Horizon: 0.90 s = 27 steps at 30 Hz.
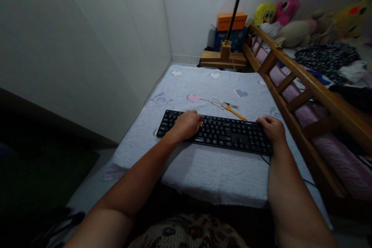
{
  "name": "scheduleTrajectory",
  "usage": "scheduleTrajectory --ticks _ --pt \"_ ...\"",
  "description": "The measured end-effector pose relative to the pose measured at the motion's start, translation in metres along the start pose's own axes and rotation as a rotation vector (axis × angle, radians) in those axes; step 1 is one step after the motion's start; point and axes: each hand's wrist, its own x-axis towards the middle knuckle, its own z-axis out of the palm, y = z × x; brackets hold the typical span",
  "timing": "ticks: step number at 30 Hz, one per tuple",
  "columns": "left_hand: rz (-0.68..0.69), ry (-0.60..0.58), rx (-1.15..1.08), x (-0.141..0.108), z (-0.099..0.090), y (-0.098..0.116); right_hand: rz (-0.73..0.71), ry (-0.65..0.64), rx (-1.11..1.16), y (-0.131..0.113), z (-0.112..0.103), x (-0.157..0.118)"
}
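A black keyboard [223, 131] lies face up across a cloth-covered table, its number pad toward the right. My left hand [186, 124] is over its left part with fingers curled together. A tiny pale bit shows at those fingertips, too small to name. My right hand [271, 127] grips the keyboard's right end, thumb and fingers closed at the upper corner. Just behind the keyboard lies a brush with an orange handle [235, 112]. Beside it are a thin dark-tipped tool [231, 105] and a slender whitish item [207, 100].
The grey cloth [209, 178] has heart prints. A wooden bed rail [302, 81] runs along the right, with plush toys [290, 31] beyond. A wooden stand [223, 56] with a dark pole and an orange box [231, 21] are behind. A pale panel [116, 46] borders the left.
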Motion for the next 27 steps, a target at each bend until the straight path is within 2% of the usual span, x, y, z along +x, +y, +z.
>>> scheduleTrajectory --ticks 4,11,16,27 --pt "0.042 -0.067 -0.013 -0.004 -0.008 0.002 0.014 -0.004 -0.008 0.0 0.0 0.0" --pt "0.031 0.064 -0.103 0.012 0.001 0.009 0.009 -0.025 -0.022 -0.001 -0.002 0.0" --pt "0.013 0.069 -0.086 0.021 0.009 0.013 -0.002 -0.005 -0.021 -0.001 -0.002 0.0" --pt "0.122 -0.028 -0.07 -0.004 0.008 0.013 -0.012 -0.008 -0.006 -0.003 -0.002 -0.001"
